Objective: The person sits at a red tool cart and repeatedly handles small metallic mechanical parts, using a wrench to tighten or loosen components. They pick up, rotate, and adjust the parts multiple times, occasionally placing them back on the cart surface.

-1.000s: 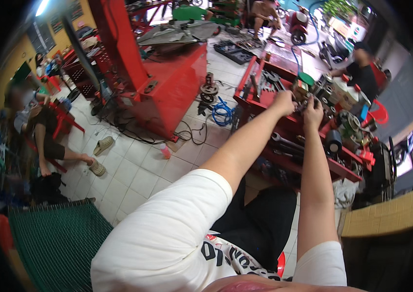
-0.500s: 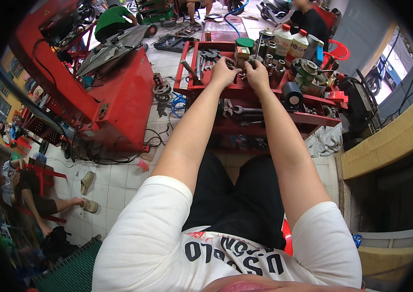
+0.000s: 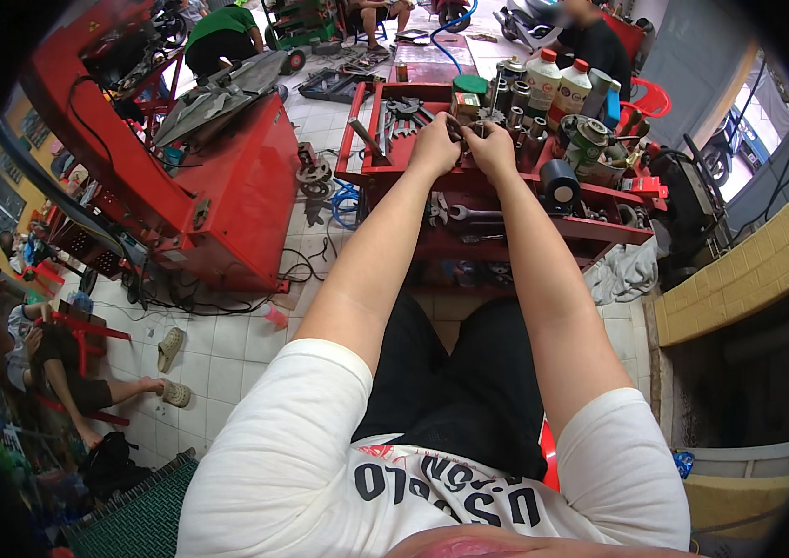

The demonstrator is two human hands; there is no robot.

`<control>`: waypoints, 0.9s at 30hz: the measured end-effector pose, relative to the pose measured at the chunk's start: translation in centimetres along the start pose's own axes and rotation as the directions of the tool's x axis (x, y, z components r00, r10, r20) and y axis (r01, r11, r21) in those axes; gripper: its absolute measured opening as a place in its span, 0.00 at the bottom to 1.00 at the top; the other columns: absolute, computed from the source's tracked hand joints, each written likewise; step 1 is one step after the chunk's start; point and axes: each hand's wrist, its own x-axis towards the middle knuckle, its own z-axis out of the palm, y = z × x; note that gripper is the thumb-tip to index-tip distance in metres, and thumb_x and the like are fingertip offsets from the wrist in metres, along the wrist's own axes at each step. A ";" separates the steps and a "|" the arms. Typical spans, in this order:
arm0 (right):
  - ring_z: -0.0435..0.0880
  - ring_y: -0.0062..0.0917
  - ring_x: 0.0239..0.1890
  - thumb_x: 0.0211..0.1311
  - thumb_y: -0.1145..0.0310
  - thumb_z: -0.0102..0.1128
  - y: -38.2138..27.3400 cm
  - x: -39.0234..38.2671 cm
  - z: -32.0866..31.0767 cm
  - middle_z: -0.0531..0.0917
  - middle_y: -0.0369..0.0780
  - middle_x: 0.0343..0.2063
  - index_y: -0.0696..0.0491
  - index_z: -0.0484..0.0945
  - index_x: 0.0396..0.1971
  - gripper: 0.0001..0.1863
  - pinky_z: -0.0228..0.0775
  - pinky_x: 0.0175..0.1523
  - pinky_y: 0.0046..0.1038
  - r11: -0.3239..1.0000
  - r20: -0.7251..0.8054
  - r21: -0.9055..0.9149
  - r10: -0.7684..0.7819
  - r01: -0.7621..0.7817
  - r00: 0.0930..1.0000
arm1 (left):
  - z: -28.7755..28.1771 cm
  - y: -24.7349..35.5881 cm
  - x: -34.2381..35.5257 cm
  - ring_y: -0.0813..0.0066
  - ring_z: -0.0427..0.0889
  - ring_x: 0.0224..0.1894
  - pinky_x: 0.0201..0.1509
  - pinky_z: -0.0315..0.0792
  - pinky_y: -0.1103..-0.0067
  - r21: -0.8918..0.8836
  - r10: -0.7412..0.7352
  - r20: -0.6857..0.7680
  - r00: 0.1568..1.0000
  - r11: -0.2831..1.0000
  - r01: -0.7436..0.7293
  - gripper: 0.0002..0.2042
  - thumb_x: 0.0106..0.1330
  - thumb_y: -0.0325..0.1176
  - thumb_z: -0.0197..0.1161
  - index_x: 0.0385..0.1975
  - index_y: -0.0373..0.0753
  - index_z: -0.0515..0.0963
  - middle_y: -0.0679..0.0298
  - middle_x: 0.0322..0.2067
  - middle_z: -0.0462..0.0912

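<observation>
Both my arms reach forward over a red tool cart (image 3: 383, 166). Above its top tray, my left hand (image 3: 435, 146) is closed, thumb and fingers pinched together. My right hand (image 3: 494, 151) is closed right beside it, its thumb almost meeting the left one. Something small and dark, perhaps metal, shows between the fingertips, but its kind is hidden. Just beyond the hands stand a small box (image 3: 466, 104) and a green-lidded jar (image 3: 470, 85). Upright metal sockets (image 3: 533, 139) are next to my right hand. Several wrenches (image 3: 404, 110) lie in the tray left of my left hand.
Two white bottles with red caps (image 3: 571, 87), cans (image 3: 586, 141) and a black cylinder (image 3: 559, 184) crowd the cart's right side. A big spanner (image 3: 474, 214) lies on the lower shelf. A red machine (image 3: 236, 191) stands left, cables on the floor. Other people are around.
My left hand has shifted right and slightly down, so the two hands are closer together. My right hand has dropped a little, and its fingers now meet the left ones.
</observation>
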 end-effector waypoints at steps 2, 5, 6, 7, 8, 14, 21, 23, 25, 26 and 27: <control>0.87 0.23 0.31 0.62 0.60 0.70 0.0 0.1 0.0 0.89 0.42 0.30 0.59 0.87 0.40 0.16 0.76 0.40 0.29 1.000 -0.007 -0.013 -0.009 0.009 1.000 | 0.0 0.0 0.0 0.54 0.88 0.46 0.51 0.79 0.65 0.004 0.004 -0.003 1.000 1.000 -0.004 0.17 0.59 0.30 0.69 0.48 0.38 0.78 0.52 0.40 0.88; 0.87 0.25 0.31 0.62 0.60 0.70 -0.5 -0.1 0.0 0.90 0.42 0.30 0.59 0.86 0.40 0.17 0.77 0.41 0.29 0.999 -0.003 0.048 0.000 0.000 1.000 | -0.1 -0.3 0.1 0.53 0.88 0.46 0.51 0.79 0.65 0.010 0.012 0.006 1.000 1.000 -0.012 0.17 0.59 0.30 0.69 0.48 0.38 0.78 0.51 0.41 0.88; 0.88 0.27 0.32 0.61 0.60 0.70 -0.4 -0.2 -0.1 0.90 0.43 0.30 0.59 0.86 0.39 0.17 0.77 0.41 0.30 0.996 -0.005 0.094 0.009 -0.008 1.000 | -0.1 -0.1 0.0 0.54 0.87 0.47 0.52 0.79 0.65 0.021 0.017 0.008 1.000 1.000 -0.018 0.17 0.59 0.29 0.68 0.48 0.37 0.77 0.52 0.41 0.88; 0.89 0.28 0.32 0.60 0.59 0.70 -0.4 -0.2 -0.1 0.90 0.44 0.30 0.59 0.86 0.38 0.17 0.78 0.41 0.31 0.990 -0.007 0.140 0.017 -0.016 1.000 | -0.1 0.1 -0.1 0.54 0.87 0.47 0.52 0.79 0.65 0.032 0.024 0.009 1.000 0.999 -0.024 0.17 0.59 0.27 0.68 0.48 0.37 0.77 0.52 0.41 0.88; 0.89 0.27 0.32 0.60 0.60 0.70 -0.4 -0.2 -0.2 0.90 0.44 0.30 0.59 0.86 0.39 0.17 0.78 0.41 0.31 0.989 -0.011 0.149 0.020 -0.018 1.000 | -0.1 0.3 -0.2 0.54 0.87 0.48 0.53 0.79 0.65 0.043 0.030 0.011 1.000 0.999 -0.030 0.17 0.59 0.26 0.67 0.48 0.36 0.77 0.52 0.41 0.88; 0.87 0.24 0.32 0.62 0.60 0.70 -0.5 -0.3 -0.2 0.90 0.41 0.31 0.59 0.87 0.40 0.16 0.77 0.41 0.29 0.988 -0.043 0.155 0.034 -0.027 0.999 | -0.1 0.1 -0.2 0.55 0.88 0.47 0.51 0.79 0.66 0.002 0.035 0.029 0.999 0.999 -0.035 0.19 0.57 0.31 0.73 0.48 0.37 0.77 0.52 0.41 0.88; 0.88 0.26 0.35 0.62 0.57 0.70 -0.5 -0.2 -0.4 0.90 0.43 0.34 0.59 0.86 0.43 0.19 0.77 0.44 0.30 0.990 -0.035 0.127 0.074 -0.069 0.997 | 0.5 -0.7 0.4 0.59 0.89 0.46 0.51 0.80 0.68 -0.024 0.052 0.063 0.997 0.998 -0.050 0.21 0.56 0.33 0.75 0.48 0.36 0.77 0.54 0.41 0.89; 0.89 0.30 0.37 0.61 0.56 0.70 -0.7 -0.1 -0.1 0.90 0.45 0.35 0.59 0.86 0.44 0.21 0.78 0.46 0.31 0.992 -0.032 0.111 0.063 -0.059 0.997 | 0.6 -1.6 0.8 0.60 0.89 0.46 0.51 0.80 0.68 -0.015 0.072 0.054 0.996 0.997 -0.071 0.21 0.56 0.35 0.76 0.48 0.36 0.77 0.55 0.41 0.89; 0.90 0.31 0.38 0.61 0.55 0.70 -0.5 0.0 0.0 0.90 0.46 0.37 0.60 0.86 0.44 0.22 0.77 0.47 0.31 0.995 -0.035 0.090 0.050 -0.046 0.998 | 0.7 -1.8 0.8 0.59 0.89 0.46 0.51 0.80 0.68 0.008 0.092 0.033 0.995 0.996 -0.092 0.21 0.56 0.35 0.75 0.47 0.36 0.77 0.54 0.40 0.89; 0.90 0.32 0.39 0.61 0.55 0.70 -0.5 0.1 0.1 0.90 0.46 0.37 0.60 0.86 0.44 0.22 0.77 0.48 0.32 0.993 -0.024 0.111 0.052 -0.049 0.998 | 0.6 -1.9 0.8 0.59 0.89 0.46 0.51 0.80 0.68 0.021 0.101 0.021 0.995 0.995 -0.102 0.21 0.56 0.34 0.75 0.47 0.36 0.77 0.54 0.40 0.89; 0.90 0.33 0.40 0.61 0.55 0.70 0.1 0.3 0.1 0.90 0.47 0.37 0.60 0.86 0.45 0.23 0.77 0.49 0.32 0.990 -0.019 0.127 0.056 -0.053 0.998 | 0.7 -1.6 0.7 0.59 0.89 0.46 0.51 0.80 0.68 0.017 0.089 0.030 0.996 0.996 -0.089 0.21 0.56 0.34 0.74 0.48 0.36 0.78 0.53 0.40 0.89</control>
